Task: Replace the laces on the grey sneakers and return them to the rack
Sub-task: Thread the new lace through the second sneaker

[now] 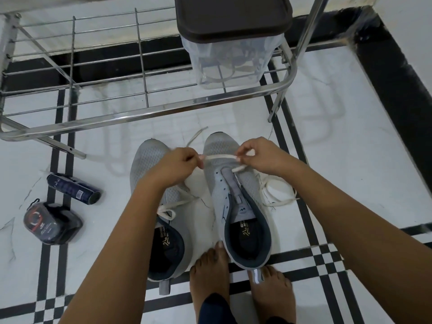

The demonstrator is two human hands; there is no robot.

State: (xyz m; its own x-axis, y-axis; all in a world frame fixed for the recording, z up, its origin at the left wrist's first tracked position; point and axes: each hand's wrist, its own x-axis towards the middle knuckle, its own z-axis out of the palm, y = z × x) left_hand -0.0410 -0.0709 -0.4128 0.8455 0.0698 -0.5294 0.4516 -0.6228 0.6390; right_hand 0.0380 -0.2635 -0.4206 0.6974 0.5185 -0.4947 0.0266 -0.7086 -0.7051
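Two grey sneakers sit side by side on the white tiled floor [350, 160] at the middle of the view, toes toward 12 o'clock and heels toward 6 o'clock. The laced sneaker [145, 164], on the 9 o'clock side, has a white bow tied over its tongue. The open sneaker [236, 195], on the 3 o'clock side, shows bare eyelets along most of its throat. Both hands are over the toe of the open sneaker, a short way apart. The left hand [177, 164] pinches one end of a white lace [219, 156] and the right hand [261, 157] pinches it farther along, so the lace runs taut and level between them. Under the right hand, a further bit of lace crosses the top of the tongue. A loose lace [278, 199] lies in loops on the floor at 3 o'clock of that shoe. The metal rack [140, 113] spans from 10 to 1 o'clock, and a clear container [233, 59] with a dark lid stands on its wire shelf at 12 o'clock. A dark can [73, 188] lies on its side at 9 o'clock, and a dark plastic packet [51, 224] lies at 8 o'clock. Two bare feet [210, 272] stand at 6 o'clock, one big toe touching the open sneaker's sole near the heel.
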